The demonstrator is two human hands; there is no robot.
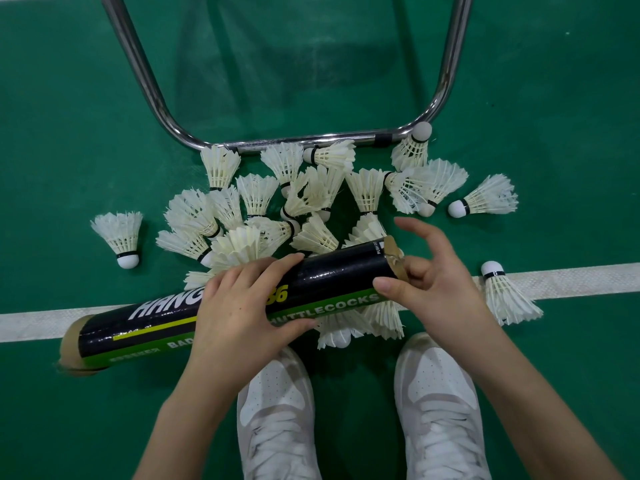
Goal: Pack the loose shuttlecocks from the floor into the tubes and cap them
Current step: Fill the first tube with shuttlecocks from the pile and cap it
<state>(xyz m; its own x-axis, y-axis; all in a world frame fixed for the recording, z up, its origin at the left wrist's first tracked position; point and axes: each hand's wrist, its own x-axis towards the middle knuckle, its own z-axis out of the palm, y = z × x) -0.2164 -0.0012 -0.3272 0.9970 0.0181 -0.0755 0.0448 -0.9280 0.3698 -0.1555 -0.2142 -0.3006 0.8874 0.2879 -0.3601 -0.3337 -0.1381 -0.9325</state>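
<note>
Cardboard tube (242,306) front and centre, lying almost level across the view above the white court line (571,277), black with green lettering. Left hand (239,306) is wrapped over its middle, fingers curled round the barrel in a firm hold. Right hand (433,282) works at the open right-hand end, thumb pressed on the tube wall, the other fingers loosely spread and half curled at the mouth; whether they pinch anything there, I cannot tell. Behind the tube, loose shuttlecocks (304,195) sprawl in a heap on the green floor (69,133), with a few strays well apart on either side, below a chrome frame (311,140). White shoes (277,410) sit below.

These birds look featherlight and fragile: the skirts would likely crush or fray if squeezed, so the rounded cork nose is the sensible place to pinch. That tube seems stiff but light and probably dents under hard pressure, and its glossy skin may slip, so a mid-barrel wrap suits it.
</note>
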